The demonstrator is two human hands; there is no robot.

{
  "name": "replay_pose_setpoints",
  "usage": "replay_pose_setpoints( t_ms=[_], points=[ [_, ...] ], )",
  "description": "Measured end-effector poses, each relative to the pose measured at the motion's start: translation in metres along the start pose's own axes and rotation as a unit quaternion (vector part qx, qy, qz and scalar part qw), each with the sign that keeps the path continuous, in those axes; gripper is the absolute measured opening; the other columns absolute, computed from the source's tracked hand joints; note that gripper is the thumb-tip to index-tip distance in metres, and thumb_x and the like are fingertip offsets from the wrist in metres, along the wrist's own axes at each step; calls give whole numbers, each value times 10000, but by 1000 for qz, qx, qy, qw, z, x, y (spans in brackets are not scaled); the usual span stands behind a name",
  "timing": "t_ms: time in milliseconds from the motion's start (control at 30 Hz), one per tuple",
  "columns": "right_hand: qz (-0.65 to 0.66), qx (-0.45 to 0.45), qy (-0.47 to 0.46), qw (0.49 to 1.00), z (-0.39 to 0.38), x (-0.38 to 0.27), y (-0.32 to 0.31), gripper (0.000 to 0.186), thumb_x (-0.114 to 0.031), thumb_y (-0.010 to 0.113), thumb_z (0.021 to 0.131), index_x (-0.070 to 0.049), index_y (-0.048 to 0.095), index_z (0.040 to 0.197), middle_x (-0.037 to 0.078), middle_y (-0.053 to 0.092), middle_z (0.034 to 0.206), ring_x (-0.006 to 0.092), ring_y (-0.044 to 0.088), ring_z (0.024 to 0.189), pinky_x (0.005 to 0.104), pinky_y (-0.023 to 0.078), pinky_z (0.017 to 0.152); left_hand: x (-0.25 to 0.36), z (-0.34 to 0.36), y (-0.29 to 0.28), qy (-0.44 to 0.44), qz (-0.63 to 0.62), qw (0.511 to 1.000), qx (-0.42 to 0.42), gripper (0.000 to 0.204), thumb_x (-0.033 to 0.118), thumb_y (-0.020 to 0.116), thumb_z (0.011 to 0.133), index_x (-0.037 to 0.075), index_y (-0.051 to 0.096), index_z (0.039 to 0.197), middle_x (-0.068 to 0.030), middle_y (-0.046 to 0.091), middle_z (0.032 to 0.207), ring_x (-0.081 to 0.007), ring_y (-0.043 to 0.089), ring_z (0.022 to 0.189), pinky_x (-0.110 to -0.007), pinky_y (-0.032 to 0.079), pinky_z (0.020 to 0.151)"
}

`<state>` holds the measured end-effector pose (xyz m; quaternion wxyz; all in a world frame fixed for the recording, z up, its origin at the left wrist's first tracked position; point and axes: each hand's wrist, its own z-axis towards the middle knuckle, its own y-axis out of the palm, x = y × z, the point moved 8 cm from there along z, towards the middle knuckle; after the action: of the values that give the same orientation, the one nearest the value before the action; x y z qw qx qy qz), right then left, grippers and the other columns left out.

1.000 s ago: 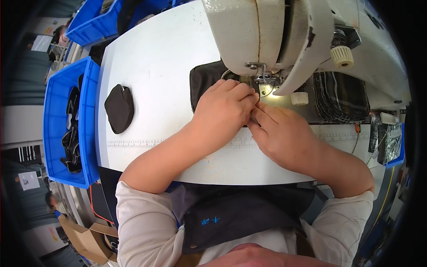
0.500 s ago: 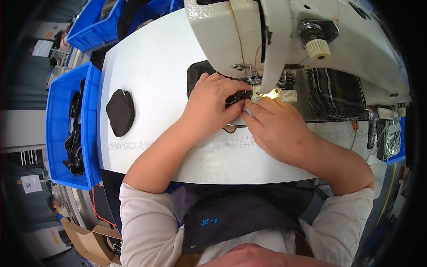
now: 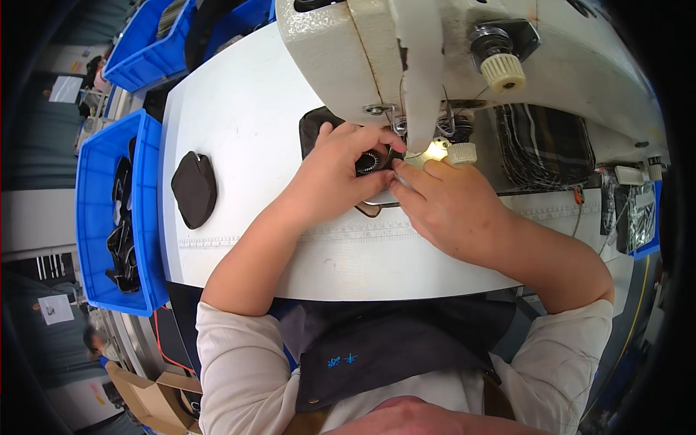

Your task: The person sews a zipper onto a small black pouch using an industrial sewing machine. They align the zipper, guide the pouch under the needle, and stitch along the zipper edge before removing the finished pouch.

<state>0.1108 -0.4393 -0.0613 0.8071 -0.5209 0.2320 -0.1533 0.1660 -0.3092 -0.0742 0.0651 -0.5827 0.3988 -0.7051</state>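
A white sewing machine (image 3: 326, 65) stands over the work, its small lamp lighting the needle area. Just left of the needle, my left hand (image 3: 330, 167) curls its thumb and fingers around a dark fabric piece (image 3: 313, 130). Within that grip shows a curved row of metallic zipper teeth (image 3: 368, 161). My right hand (image 3: 453, 206) meets it from the right, with thumb and fingertips pinching the piece's edge close to the presser foot. The fingers hide much of the fabric, and the needle point cannot be made out.
A dark rounded pouch (image 3: 194, 190) lies on the white table (image 3: 239, 138) at left. Beyond the table's left edge, a blue bin (image 3: 156, 217) holds dark pieces. Stacked dark panels (image 3: 547, 148) sit right of the needle. An open cardboard box (image 3: 141, 395) is at lower left.
My left fingers have spread slightly, so more of the curved zipper shows between them. The right hand keeps nearly the same place. The whole view has shifted a little.
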Motion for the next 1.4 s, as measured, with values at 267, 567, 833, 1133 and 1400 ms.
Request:
replay_pose_setpoints(
  t_ms=[267, 567, 833, 1133, 1400],
  points=[
    [9, 20, 12, 1000, 1, 4, 0, 270, -115, 744, 775, -2, 676, 1011, 124, 673, 1020, 246, 690, 896, 401, 538, 754, -5, 2, -5, -4, 12, 1000, 24, 155, 142, 728, 934, 148, 715, 1089, -13, 710, 929, -238, 618, 957, -369, 368, 981],
    [-21, -31, 14, 999, -1, 6, 7, 387, -106, 782, 785, -21, 717, 1157, 162, 685, 1287, 240, 715, 973, 351, 599, 732, 16, -1, -3, 96, 212, 965, 118, 302, 82, 794, 815, 102, 710, 1104, -82, 698, 975, -281, 657, 912, -383, 535, 765],
    [-39, 9, 3, 999, -3, 5, 7, 329, -92, 742, 804, 17, 723, 1114, 191, 715, 1208, 244, 726, 868, 371, 596, 701, 40, -9, -3, 209, 337, 895, 205, 229, 96, 831, 746, 143, 757, 957, 0, 711, 932, -257, 675, 860, -396, 519, 718],
    [-69, -29, -11, 997, -4, -1, 11, 363, -107, 717, 799, 28, 716, 1136, 171, 716, 1198, 209, 704, 806, 354, 562, 666, 43, -7, 1, 242, 318, 909, 116, 226, 80, 816, 774, 125, 784, 992, 0, 714, 948, -236, 690, 877, -394, 489, 758],
    [-72, -20, -16, 997, -2, -3, 9, 381, -114, 719, 795, 31, 716, 1147, 159, 720, 1215, 192, 693, 788, 351, 554, 685, 25, -3, 4, 214, 261, 936, 104, 258, 90, 812, 729, 115, 792, 986, 3, 705, 983, -239, 648, 1012, -381, 480, 894]
  ],
)
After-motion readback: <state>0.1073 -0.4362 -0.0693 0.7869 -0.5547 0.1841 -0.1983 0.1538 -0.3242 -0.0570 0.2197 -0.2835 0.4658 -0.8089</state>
